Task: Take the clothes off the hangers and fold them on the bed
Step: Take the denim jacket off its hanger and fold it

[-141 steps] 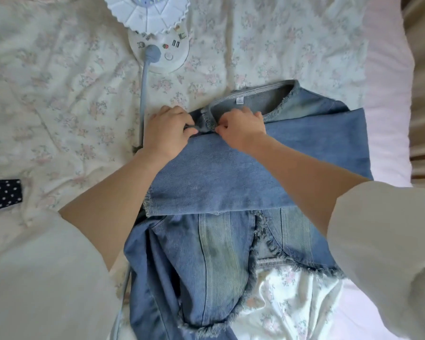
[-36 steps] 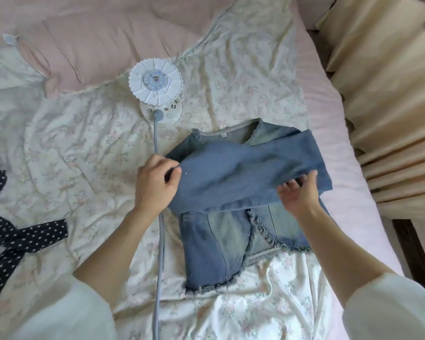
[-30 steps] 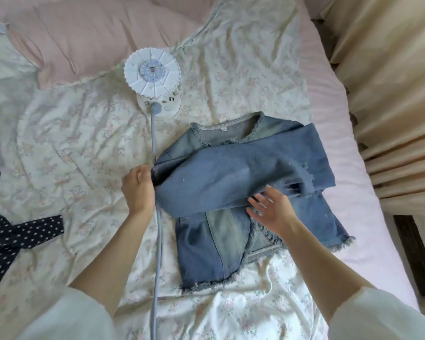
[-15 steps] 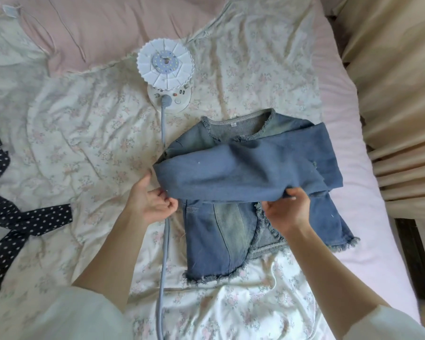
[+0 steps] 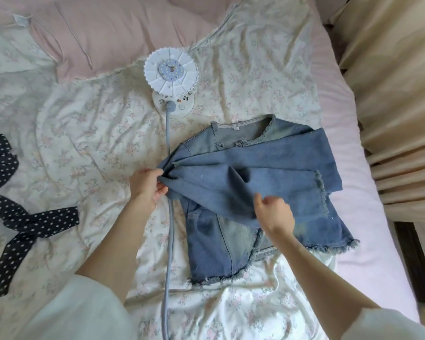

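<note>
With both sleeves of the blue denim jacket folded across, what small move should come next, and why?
Probably the left hand, which pinches the bunched fold at the blue denim jacket's left edge, should pull it flat. The right hand rests on the crossed sleeve, and the cloth there is wrinkled.

**Bedside items, non-task**

Lamp (image 5: 171, 77): white, pleated round head, on the floral quilt (image 5: 88, 133). Cable (image 5: 169, 241) runs from it toward the viewer. Pink pillow (image 5: 103, 33) beyond lamp. Polka-dot ribbon (image 5: 17, 212) far left of lamp. Beige curtain (image 5: 398, 94) far right.
</note>
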`<state>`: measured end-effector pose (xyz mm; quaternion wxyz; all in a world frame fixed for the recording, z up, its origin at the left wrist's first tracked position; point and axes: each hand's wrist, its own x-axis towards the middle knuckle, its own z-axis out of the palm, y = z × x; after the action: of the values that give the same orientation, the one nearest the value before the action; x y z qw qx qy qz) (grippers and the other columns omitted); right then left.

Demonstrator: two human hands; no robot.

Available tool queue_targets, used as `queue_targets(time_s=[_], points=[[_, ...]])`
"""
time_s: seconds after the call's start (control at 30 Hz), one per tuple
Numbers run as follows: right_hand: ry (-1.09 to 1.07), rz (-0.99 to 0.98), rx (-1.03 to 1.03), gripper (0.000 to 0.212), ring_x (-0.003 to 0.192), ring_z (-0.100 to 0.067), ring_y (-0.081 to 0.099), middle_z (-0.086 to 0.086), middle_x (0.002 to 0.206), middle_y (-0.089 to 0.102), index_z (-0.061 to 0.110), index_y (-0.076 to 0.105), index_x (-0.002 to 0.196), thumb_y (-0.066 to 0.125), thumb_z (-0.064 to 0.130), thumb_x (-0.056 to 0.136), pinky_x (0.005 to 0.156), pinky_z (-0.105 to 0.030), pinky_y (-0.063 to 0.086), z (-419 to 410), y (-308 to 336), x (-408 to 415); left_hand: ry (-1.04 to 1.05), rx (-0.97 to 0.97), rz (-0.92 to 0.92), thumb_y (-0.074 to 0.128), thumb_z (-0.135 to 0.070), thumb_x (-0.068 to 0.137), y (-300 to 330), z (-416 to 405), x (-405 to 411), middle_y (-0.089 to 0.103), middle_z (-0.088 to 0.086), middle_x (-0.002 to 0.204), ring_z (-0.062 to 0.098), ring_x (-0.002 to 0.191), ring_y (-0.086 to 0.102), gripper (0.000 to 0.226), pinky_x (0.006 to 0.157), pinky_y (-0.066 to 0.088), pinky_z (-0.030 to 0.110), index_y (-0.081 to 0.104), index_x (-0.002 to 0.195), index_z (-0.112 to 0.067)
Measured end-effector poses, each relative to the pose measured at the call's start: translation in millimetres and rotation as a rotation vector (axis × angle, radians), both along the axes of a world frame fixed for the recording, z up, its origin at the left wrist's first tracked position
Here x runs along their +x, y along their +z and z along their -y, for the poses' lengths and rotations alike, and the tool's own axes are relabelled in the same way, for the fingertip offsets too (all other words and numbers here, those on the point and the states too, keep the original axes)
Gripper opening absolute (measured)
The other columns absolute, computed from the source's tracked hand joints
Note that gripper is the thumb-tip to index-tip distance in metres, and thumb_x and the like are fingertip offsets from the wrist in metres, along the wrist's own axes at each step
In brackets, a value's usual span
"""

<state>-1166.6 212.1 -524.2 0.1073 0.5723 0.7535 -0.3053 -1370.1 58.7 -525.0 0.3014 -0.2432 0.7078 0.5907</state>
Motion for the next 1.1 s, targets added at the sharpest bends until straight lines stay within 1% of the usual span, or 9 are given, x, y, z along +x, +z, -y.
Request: queue_targets(time_s=[0.1,0.2,0.3,0.43,0.57,0.7,0.8,1.0,1.1], points=[[0.272,-0.248,-0.013,0.027,0.101,-0.030,0.056,-0.007,0.105,0.063,0.014,0.063,0.094,0.047,0.036,0.095,0.080,-0.033,0.044,6.7,-4.2,-35.5,0.048,0.041,-0.043,0.056,-0.003,0.089,-6.0,6.9,-0.9,0.056,0.010,0.077,0.016,0.059,0.052,0.006,0.040,0.045,0.017,0.051,0.088,-0.007],[0.480,-0.324,-0.014,0.042,0.130,-0.022,0.038,-0.004,0.139,0.045,0.012,0.047,0.134,0.047,0.030,0.096,0.105,-0.035,0.034,11.1,-19.1,-66.3,0.015,-0.134,-0.211,0.057,-0.006,0.088,-17.1,13.1,-1.6,0.056,0.009,0.091,0.021,0.073,0.059,0.012,0.059,0.055,0.031,0.053,0.099,-0.009],[0.661,-0.222,-0.005,0.052,0.145,-0.017,0.008,0.003,0.156,0.021,0.022,0.020,0.149,0.035,0.026,0.100,0.118,-0.045,0.009,3.8,-27.3,-91.9,-0.412,-0.443,-0.415,0.054,-0.012,0.091,-24.1,16.7,-4.0,0.055,0.002,0.098,0.026,0.092,0.058,0.019,0.081,0.050,0.038,0.052,0.109,-0.014],[0.975,0.067,-0.070,0.037,0.130,-0.024,0.037,-0.005,0.128,0.054,0.023,0.049,0.129,0.037,0.025,0.094,0.113,-0.048,0.015,-2.4,-32.2,-105.3,-0.688,-0.613,-0.610,0.052,-0.009,0.090,-30.3,15.8,-14.3,0.052,0.011,0.114,0.027,0.102,0.052,0.023,0.081,0.045,0.034,0.062,0.111,-0.013],[0.863,0.075,-0.272,0.027,0.095,-0.028,0.051,-0.007,0.094,0.059,0.020,0.053,0.076,0.036,0.031,0.093,0.077,-0.032,0.034,-3.1,-27.4,-99.1,-0.794,-0.719,-0.654,0.050,-0.013,0.091,-30.9,4.2,-26.7,0.056,0.009,0.096,0.029,0.095,0.055,0.020,0.067,0.043,0.033,0.069,0.084,-0.015],[0.715,-0.123,-0.113,0.028,0.106,-0.030,0.055,-0.005,0.109,0.063,0.023,0.058,0.112,0.037,0.034,0.098,0.087,-0.036,0.043,-16.4,-35.3,-114.7,-0.917,-0.759,-0.435,0.054,-0.020,0.090,-34.0,-5.6,-40.9,0.066,0.012,0.080,0.029,0.078,0.063,0.023,0.064,0.048,0.032,0.069,0.078,-0.008],[0.758,-0.290,-0.013,0.040,0.119,-0.025,0.046,-0.006,0.125,0.053,0.019,0.044,0.137,0.043,0.025,0.098,0.096,-0.038,0.042,-20.3,-37.2,-141.6,-0.930,-0.684,-0.517,0.057,-0.015,0.087,-39.7,-9.6,-47.3,0.060,0.015,0.074,0.026,0.072,0.056,0.024,0.061,0.038,0.029,0.063,0.066,-0.005],[0.845,-0.245,-0.019,0.050,0.095,-0.031,0.059,-0.010,0.101,0.064,0.027,0.024,0.146,0.041,0.034,0.099,0.078,-0.042,0.051,-18.3,-37.2,-198.6,-0.626,-0.332,-0.642,0.066,-0.013,0.086,-29.0,-7.2,-60.0,0.050,0.003,0.090,0.012,0.078,0.050,0.010,0.067,0.035,0.007,0.069,0.086,-0.003],[0.956,-0.097,0.025,0.040,0.100,-0.032,0.059,-0.012,0.110,0.063,0.024,0.038,0.135,0.046,0.031,0.097,0.076,-0.038,0.046,-17.9,-42.0,-207.2,-0.547,-0.200,-0.420,0.060,-0.013,0.091,-30.0,-0.8,-61.7,0.055,0.006,0.079,0.008,0.070,0.055,0.008,0.070,0.042,0.016,0.066,0.087,-0.009]])
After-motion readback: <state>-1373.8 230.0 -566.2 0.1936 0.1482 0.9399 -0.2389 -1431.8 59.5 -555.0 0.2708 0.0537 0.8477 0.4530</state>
